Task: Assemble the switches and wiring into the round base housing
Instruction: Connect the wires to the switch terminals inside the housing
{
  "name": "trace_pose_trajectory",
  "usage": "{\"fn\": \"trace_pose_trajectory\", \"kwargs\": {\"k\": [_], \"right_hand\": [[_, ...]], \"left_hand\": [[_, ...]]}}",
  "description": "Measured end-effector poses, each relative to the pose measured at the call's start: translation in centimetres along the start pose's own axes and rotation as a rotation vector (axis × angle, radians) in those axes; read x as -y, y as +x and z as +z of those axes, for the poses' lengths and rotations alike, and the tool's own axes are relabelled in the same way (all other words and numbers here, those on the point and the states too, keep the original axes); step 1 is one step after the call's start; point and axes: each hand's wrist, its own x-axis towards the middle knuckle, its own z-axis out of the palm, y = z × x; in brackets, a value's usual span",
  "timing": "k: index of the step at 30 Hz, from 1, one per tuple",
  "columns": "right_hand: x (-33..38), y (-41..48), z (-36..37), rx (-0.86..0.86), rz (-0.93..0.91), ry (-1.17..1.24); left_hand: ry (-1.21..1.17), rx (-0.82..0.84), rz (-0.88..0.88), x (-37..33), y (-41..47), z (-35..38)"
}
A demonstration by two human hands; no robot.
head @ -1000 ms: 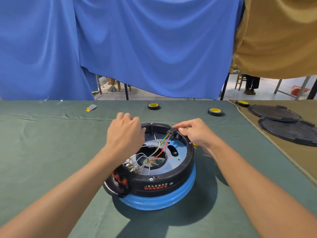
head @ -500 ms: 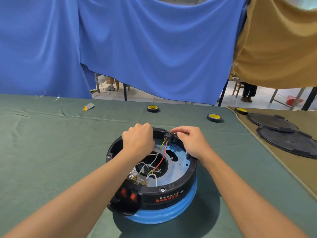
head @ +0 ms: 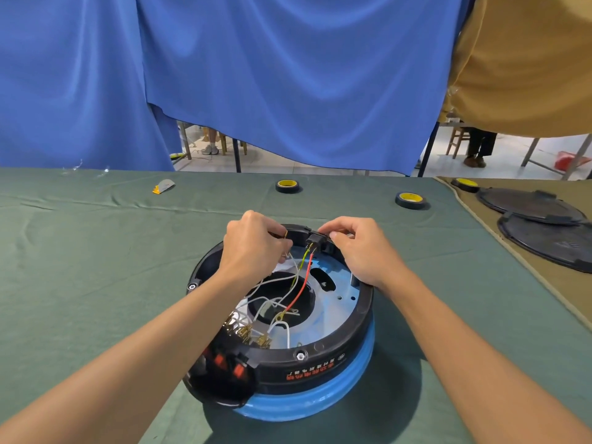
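At the 12 o'clock edge of the round base housing (head: 320, 357), which sits at the centre of the green counter (head: 96, 251), both hands now work side by side. The left hand (head: 253, 251) has travelled from the 10 o'clock rim to 12 o'clock within the last second and now pinches thin leads there; which lead it holds cannot be determined. The right hand (head: 362, 251) remains at 1 o'clock, fingertips pinching the black connector block (head: 312, 241) at the rim. The red wire (head: 302, 288) and yellow-green wire (head: 301, 264) run from this block toward the centre opening. The red rocker switches (head: 229, 363) sit at 7 o'clock. Judgement: the block is being seated in its rim slot while loose leads are held clear; wiring remains unrouted.
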Motion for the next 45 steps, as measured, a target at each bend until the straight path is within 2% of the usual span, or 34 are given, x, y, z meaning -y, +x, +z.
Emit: {"fn": "trace_pose_trajectory", "kwargs": {"k": [19,24,33,39,45], "right_hand": [[-0.3,0.2,0.3,0.009,0.000,0.042],[-0.4,0.3,0.3,0.010,0.005,0.057],[-0.2,0.1,0.2,0.008,0.007,0.042],[-0.1,0.0,0.2,-0.011,0.002,0.032],[0.2,-0.1,0.3,-0.018,-0.013,-0.030]], "left_hand": [[0.225,0.190,-0.014,-1.5,-0.6,0.8],[0.321,0.158,0.061,-1.8,-1.1,1.1],[0.327,0.123,0.126,-1.7,-1.2,1.5],[0.350,0.113,0.117,-2.1,-1.3,1.6],[0.306,0.103,0.026,-3.0,-1.2,1.7]]}}
